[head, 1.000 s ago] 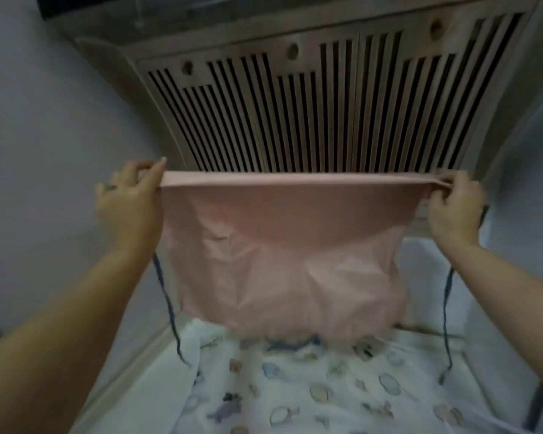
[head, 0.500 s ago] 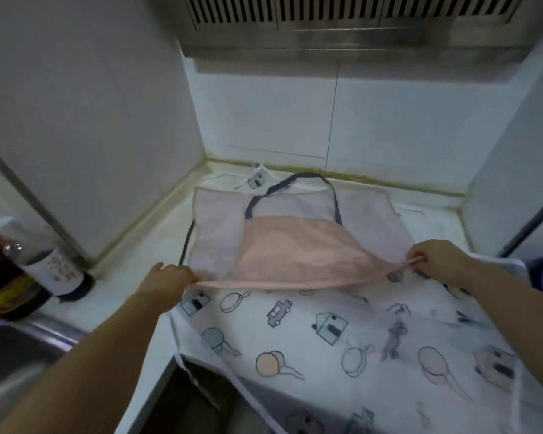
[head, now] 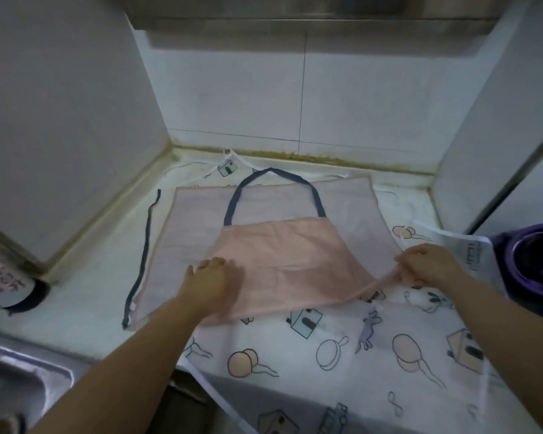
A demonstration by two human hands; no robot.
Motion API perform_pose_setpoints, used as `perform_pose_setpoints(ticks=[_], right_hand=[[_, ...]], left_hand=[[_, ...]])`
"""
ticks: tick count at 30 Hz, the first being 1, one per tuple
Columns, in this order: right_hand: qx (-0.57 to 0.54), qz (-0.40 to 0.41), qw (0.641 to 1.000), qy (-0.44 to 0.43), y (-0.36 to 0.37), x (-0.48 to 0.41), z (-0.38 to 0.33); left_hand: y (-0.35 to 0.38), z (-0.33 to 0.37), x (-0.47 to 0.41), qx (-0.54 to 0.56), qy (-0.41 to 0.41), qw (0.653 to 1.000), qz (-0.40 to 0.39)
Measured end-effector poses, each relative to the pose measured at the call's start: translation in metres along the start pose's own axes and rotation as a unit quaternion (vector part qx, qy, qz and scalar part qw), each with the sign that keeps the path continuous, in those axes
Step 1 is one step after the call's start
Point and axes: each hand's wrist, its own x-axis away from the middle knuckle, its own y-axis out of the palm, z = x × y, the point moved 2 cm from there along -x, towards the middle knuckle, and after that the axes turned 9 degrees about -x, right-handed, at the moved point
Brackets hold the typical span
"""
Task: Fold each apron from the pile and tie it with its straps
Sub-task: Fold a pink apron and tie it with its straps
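Since half a second earlier, the left hand (head: 207, 277) had slid from the pink apron's (head: 282, 255) near left corner onto its folded-over bib, where it lay flat, fingers straight, pressing the cloth. The right hand (head: 427, 266) pinched the apron's near right corner, slightly lifted. That apron lay spread over a printed apron (head: 342, 355) on the counter (head: 76, 292), its navy neck loop (head: 273, 175) at the far edge, one navy strap (head: 145, 245) stretched along its left side. Left of it stood a bottle (head: 5, 283), right a purple pot (head: 536, 261).
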Motion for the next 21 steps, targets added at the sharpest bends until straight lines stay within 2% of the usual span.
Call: perform_pose_setpoints(ticks=[2, 4, 5, 8, 10, 12, 13, 15, 16, 17, 19, 21], right_hand=[[-0.116, 0.057, 0.988, 0.084, 0.000, -0.002, 0.017], [-0.308, 0.021, 0.933, 0.184, 0.008, 0.003, 0.029], [-0.371, 0.013, 0.903, 0.219, 0.011, 0.005, 0.030], [-0.468, 0.058, 0.848, 0.243, 0.018, -0.003, 0.035], [-0.490, 0.117, 0.831, 0.234, 0.015, -0.001, 0.034], [-0.521, 0.134, 0.820, 0.197, 0.009, -0.002, 0.031], [-0.534, 0.110, 0.822, 0.164, 0.003, -0.004, 0.026], [-0.532, 0.108, 0.838, 0.054, -0.015, -0.005, 0.012], [-0.543, 0.133, 0.829, -0.003, -0.026, -0.008, 0.003], [-0.510, 0.186, 0.838, -0.056, -0.036, -0.012, -0.004], [-0.320, 0.302, 0.878, -0.187, -0.052, -0.006, -0.026], [-0.126, 0.326, 0.885, -0.309, -0.053, 0.003, -0.038]], left_hand=[[0.014, 0.030, -0.003, 0.079, 0.038, 0.996, 0.017], [0.030, 0.052, -0.005, 0.106, 0.052, 0.993, -0.010], [0.039, 0.059, -0.005, 0.106, 0.051, 0.993, -0.033], [0.058, 0.069, -0.005, 0.090, 0.051, 0.992, -0.071], [0.062, 0.070, -0.004, 0.097, 0.057, 0.991, -0.073], [0.068, 0.070, -0.006, 0.096, 0.059, 0.990, -0.084], [0.070, 0.071, -0.007, 0.094, 0.059, 0.990, -0.086], [0.073, 0.072, -0.006, 0.094, 0.058, 0.990, -0.089], [0.073, 0.073, -0.006, 0.091, 0.057, 0.990, -0.092], [0.074, 0.073, -0.006, 0.090, 0.054, 0.990, -0.092], [0.074, 0.075, -0.008, 0.084, 0.051, 0.990, -0.098], [0.072, 0.075, -0.009, 0.071, 0.050, 0.991, -0.104]])
